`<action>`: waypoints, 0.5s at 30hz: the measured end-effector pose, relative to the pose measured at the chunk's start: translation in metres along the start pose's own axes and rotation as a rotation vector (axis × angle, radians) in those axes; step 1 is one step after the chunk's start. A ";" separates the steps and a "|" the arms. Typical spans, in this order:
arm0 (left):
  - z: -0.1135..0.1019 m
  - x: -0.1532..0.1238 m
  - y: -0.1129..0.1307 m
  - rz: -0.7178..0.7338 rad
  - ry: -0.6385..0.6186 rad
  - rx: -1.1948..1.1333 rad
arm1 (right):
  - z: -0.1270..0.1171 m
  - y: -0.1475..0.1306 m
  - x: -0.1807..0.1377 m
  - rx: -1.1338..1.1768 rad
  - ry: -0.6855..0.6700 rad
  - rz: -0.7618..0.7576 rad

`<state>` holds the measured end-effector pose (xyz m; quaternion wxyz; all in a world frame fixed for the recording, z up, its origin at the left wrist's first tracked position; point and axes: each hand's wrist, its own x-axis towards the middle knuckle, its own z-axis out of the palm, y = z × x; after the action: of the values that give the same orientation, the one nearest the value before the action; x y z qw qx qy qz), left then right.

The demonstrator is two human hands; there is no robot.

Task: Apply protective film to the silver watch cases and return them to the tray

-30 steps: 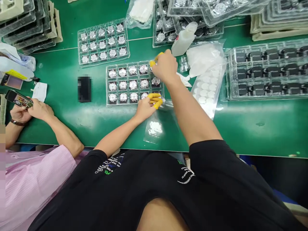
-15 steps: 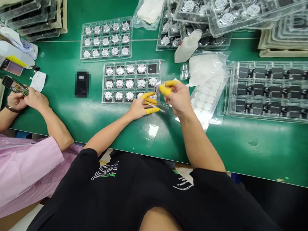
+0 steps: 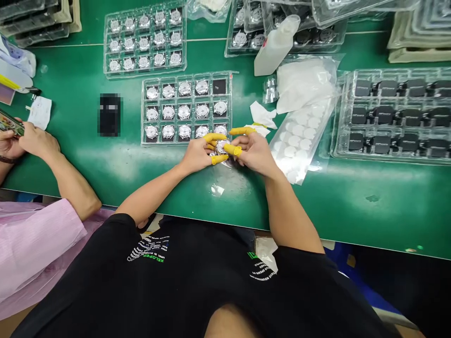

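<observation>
A round silver watch head (image 3: 221, 147) without a strap is held between my two hands, dial up, just off the front right corner of a clear tray (image 3: 143, 141). My left hand (image 3: 198, 155), with yellow finger cots on it, grips the watch head from the left. From the right, my right hand (image 3: 255, 151) closes on it, a yellow-covered finger lying against its edge. Similar watch heads sit in the tray's compartments; the back right one shows its black lining. A clear film, partly hidden, lies under my hands.
Behind are another watch tray (image 3: 105, 70) and a white bottle (image 3: 273, 54). A bag of white round pads (image 3: 299, 141), crumpled white paper (image 3: 262, 115) and a tray of black pieces (image 3: 334, 150) lie rightward. At far left, a co-worker's hands (image 3: 38, 141) hold a phone.
My right hand has lowered the watch head toward my left hand, and both now hold it. The crumpled paper has come into fuller view. The whole view has shifted a little.
</observation>
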<state>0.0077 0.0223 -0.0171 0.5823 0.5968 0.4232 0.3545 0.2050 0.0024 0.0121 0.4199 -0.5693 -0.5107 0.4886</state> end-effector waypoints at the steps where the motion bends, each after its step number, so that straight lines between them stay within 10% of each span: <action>1: 0.000 0.000 0.001 -0.008 0.009 0.005 | -0.009 0.002 0.001 -0.145 0.096 -0.077; 5: -0.002 0.001 0.004 -0.066 0.024 -0.055 | -0.038 0.015 0.009 -0.646 0.447 -0.242; 15: -0.002 0.003 0.002 -0.096 0.017 -0.117 | -0.033 0.014 0.004 -0.541 0.204 -0.427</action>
<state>0.0076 0.0258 -0.0149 0.6288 0.5379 0.4348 0.3554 0.2402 0.0056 0.0038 0.3954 -0.5861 -0.6846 0.1775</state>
